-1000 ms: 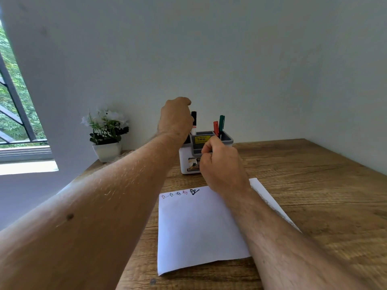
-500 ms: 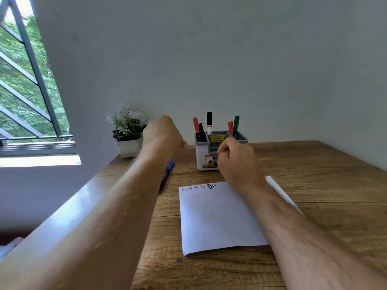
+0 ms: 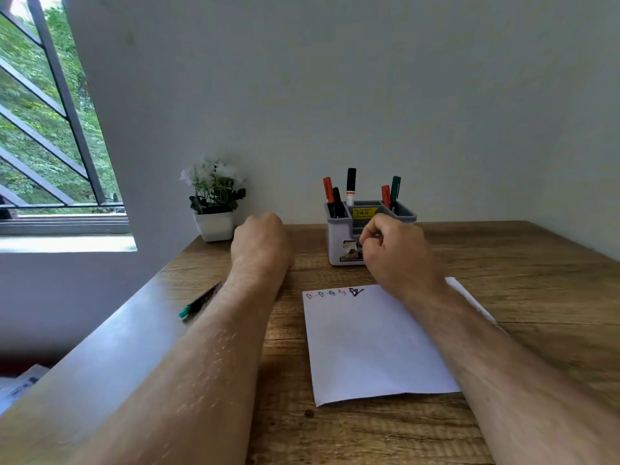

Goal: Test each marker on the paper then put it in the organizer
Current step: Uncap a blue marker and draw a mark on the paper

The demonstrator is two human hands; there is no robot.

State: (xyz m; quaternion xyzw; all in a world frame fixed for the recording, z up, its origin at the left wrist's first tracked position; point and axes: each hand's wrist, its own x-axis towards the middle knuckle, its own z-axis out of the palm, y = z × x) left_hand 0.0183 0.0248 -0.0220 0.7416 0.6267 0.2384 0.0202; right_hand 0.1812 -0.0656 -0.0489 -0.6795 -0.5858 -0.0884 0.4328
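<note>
A grey and white organizer (image 3: 338,245) stands at the back of the wooden table (image 3: 523,283) and holds several markers, among them a red one (image 3: 327,189), a black one (image 3: 351,182) and a green one (image 3: 395,189). A white paper (image 3: 369,347) lies in front of it, with small coloured scribbles (image 3: 335,293) along its top edge. My right hand (image 3: 396,256) pinches the organizer's front edge with curled fingers. My left hand (image 3: 260,245) hovers low over the table to the left, knuckles up, its fingers hidden. A dark marker with a teal end (image 3: 196,305) lies partly under my left forearm.
A small white pot of white flowers (image 3: 214,209) stands by the wall, left of the organizer. A barred window (image 3: 50,135) is at far left. The table's left edge runs under my left forearm. Bare wood lies right of the paper.
My left hand came down from the organizer's top and moved left, low over the table. My right hand stayed at the organizer's front. The view swung left, showing a marker on the table.
</note>
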